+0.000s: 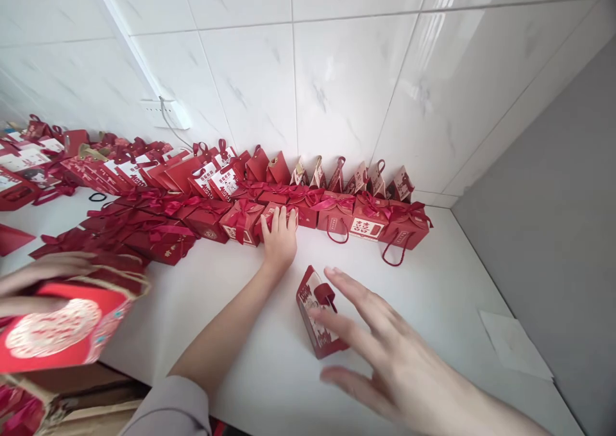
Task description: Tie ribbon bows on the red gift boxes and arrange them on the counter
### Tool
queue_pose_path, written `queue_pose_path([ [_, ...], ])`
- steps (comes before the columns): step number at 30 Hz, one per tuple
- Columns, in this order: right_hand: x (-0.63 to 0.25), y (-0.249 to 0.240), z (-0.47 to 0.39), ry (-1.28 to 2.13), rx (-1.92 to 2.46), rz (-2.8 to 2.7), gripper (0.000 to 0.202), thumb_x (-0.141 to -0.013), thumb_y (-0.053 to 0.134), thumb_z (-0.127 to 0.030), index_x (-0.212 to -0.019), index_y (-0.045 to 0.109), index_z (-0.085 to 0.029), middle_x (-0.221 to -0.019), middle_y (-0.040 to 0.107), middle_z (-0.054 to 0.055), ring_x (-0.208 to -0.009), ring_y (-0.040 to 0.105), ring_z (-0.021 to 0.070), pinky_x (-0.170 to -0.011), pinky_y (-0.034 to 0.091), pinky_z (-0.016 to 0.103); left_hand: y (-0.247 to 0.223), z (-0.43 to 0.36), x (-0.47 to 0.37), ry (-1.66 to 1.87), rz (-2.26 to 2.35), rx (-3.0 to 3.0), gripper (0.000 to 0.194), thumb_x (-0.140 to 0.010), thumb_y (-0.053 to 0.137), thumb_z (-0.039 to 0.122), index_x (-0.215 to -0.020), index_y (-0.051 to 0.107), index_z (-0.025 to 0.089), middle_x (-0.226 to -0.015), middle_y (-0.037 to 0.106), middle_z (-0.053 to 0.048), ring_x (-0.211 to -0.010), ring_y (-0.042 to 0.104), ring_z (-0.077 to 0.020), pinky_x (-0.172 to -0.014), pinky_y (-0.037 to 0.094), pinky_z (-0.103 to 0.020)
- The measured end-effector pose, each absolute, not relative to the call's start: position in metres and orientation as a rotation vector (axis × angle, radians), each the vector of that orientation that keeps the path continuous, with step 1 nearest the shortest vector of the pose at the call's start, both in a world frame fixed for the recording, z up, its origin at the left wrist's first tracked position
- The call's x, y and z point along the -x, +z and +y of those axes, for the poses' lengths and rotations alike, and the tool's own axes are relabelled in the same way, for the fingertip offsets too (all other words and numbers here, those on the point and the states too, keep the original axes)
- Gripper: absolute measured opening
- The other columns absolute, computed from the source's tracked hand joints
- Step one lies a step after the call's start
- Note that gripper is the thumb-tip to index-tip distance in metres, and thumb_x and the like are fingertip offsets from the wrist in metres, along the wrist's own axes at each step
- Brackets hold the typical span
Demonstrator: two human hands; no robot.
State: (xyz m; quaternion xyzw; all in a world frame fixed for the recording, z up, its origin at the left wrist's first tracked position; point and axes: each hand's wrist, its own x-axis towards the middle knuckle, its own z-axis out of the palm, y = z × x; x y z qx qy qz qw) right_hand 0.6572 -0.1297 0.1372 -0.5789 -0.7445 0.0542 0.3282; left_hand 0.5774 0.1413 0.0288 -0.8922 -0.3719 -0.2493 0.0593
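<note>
We take the small red-and-white box (308, 298), with a dark red loop at its top, as our landmark; it sits on the white table (260, 365). Just to its right, we see the wearer's right hand (385, 352) with fingers spread and thumb apart, gripping nothing; a blurred finger overlaps the box, and we cannot tell whether they touch. Beyond the box and slightly left, the wearer's left hand (282, 240) lies with bent fingers over a red carton (271, 207); we cannot tell whether it grasps or merely touches. That carton belongs to a row of ribboned boxes (373, 221) beyond our landmark, the rightmost bearing rope handles. Farther beyond, we note peaked boxes (226, 181) along the tiled wall (337, 70), some with ribbon loops. Well to the landmark's left, another person's hand (43, 272) grips a bright red bag (62, 333) with a pale round emblem, blurred. Well to its right, we find a white sheet (514, 343) on the table.
</note>
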Motion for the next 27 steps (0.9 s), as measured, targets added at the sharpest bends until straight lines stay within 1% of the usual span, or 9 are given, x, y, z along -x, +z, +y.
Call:
queue_pose_path([
  [2, -0.657, 0.128, -0.127, 0.185, 1.630, -1.837, 0.072, -0.093, 0.055, -0.036, -0.156, 0.019, -0.035, -0.160, 0.032, 0.011, -0.129, 0.056, 0.0356, -0.093, 0.059, 0.054, 0.035, 0.135, -0.583, -0.816, -1.182, 2.697, 0.053, -0.098, 0.032, 0.019, -0.149, 0.043, 0.013, -0.157, 0.035, -0.021, -0.151, 0.024, -0.0337, -0.121, -0.001, -0.065],
  [5, -0.675, 0.120, -0.125, 0.301, 1.867, -1.704, 0.073, -0.096, 0.047, -0.033, -0.158, 0.010, -0.029, -0.135, 0.063, 0.014, -0.099, 0.073, 0.0324, -0.073, 0.062, 0.048, 0.048, 0.118, -0.579, -0.982, -1.102, 2.816, 0.051, -0.098, 0.039, 0.023, -0.148, 0.043, 0.017, -0.161, 0.027, -0.018, -0.152, 0.017, -0.0340, -0.116, -0.010, -0.070],
  [7, -0.693, 0.122, -0.123, 0.404, 1.970, -1.656, 0.062, -0.096, 0.046, -0.031, -0.154, 0.022, -0.028, -0.105, 0.076, 0.008, -0.081, 0.075, 0.0286, -0.065, 0.060, 0.041, 0.053, 0.105, -0.567, -1.144, -0.924, 3.047, 0.046, -0.099, 0.039, 0.026, -0.144, 0.047, 0.019, -0.158, 0.035, -0.015, -0.151, 0.023, -0.0313, -0.121, -0.001, -0.066],
  [9, -0.710, 0.124, -0.118, 0.521, 1.970, -1.609, 0.052, -0.096, 0.047, -0.029, -0.147, 0.035, -0.030, -0.089, 0.077, 0.003, -0.072, 0.072, 0.0245, -0.063, 0.057, 0.036, 0.051, 0.092, -0.554, -1.308, -0.660, 3.446, 0.044, -0.100, 0.041, 0.033, -0.142, 0.048, 0.022, -0.152, 0.045, -0.013, -0.145, 0.036, -0.0289, -0.122, 0.021, -0.055],
  [11, -0.723, 0.122, -0.106, 0.611, 1.860, -1.534, 0.051, -0.095, 0.052, -0.029, -0.144, 0.038, -0.032, -0.093, 0.076, 0.001, -0.070, 0.069, 0.0212, -0.064, 0.055, 0.035, 0.041, 0.081, -0.542, -1.354, -0.396, 3.924, 0.052, -0.097, 0.049, 0.043, -0.144, 0.044, 0.022, -0.145, 0.052, -0.015, -0.135, 0.050, -0.0303, -0.112, 0.042, -0.047],
  [14, -0.728, 0.099, -0.077, 0.675, 1.530, -1.323, 0.055, -0.091, 0.062, -0.035, -0.141, 0.041, -0.031, -0.106, 0.074, 0.004, -0.078, 0.068, 0.0206, -0.070, 0.056, 0.035, 0.019, 0.070, -0.533, -1.038, -0.348, 4.380, 0.066, -0.085, 0.069, 0.044, -0.142, 0.046, 0.020, -0.135, 0.061, -0.016, -0.121, 0.061, -0.0340, -0.101, 0.051, -0.046],
  [16, -0.719, 0.073, -0.055, 0.610, 1.328, -1.082, 0.056, -0.089, 0.065, -0.042, -0.138, 0.042, -0.028, -0.109, 0.071, 0.007, -0.090, 0.069, 0.0232, -0.073, 0.058, 0.036, 0.007, 0.069, -0.533, -1.025, -0.562, 4.384, 0.066, -0.080, 0.075, 0.039, -0.138, 0.050, 0.019, -0.133, 0.063, -0.014, -0.121, 0.060, -0.0344, -0.102, 0.050, -0.047],
  [19, -0.699, 0.029, -0.038, 0.423, 1.293, -0.826, 0.057, -0.086, 0.069, -0.046, -0.133, 0.046, -0.023, -0.130, 0.062, 0.011, -0.117, 0.061, 0.0260, -0.099, 0.050, 0.043, 0.000, 0.075, -0.537, -1.485, -0.972, 4.148, 0.059, -0.087, 0.067, 0.042, -0.139, 0.048, 0.021, -0.140, 0.058, -0.013, -0.127, 0.056, -0.0319, -0.106, 0.048, -0.044],
  [27, -0.675, -0.020, -0.045, 0.584, 1.309, -0.729, 0.043, -0.095, 0.049, -0.055, -0.127, 0.051, -0.025, -0.137, 0.058, 0.007, -0.129, 0.052, 0.0238, -0.110, 0.040, 0.043, -0.001, 0.087, -0.542, -1.846, -1.240, 3.700, 0.058, -0.097, 0.049, 0.051, -0.146, 0.040, 0.023, -0.148, 0.051, -0.009, -0.137, 0.048, -0.0258, -0.114, 0.040, -0.039],
])
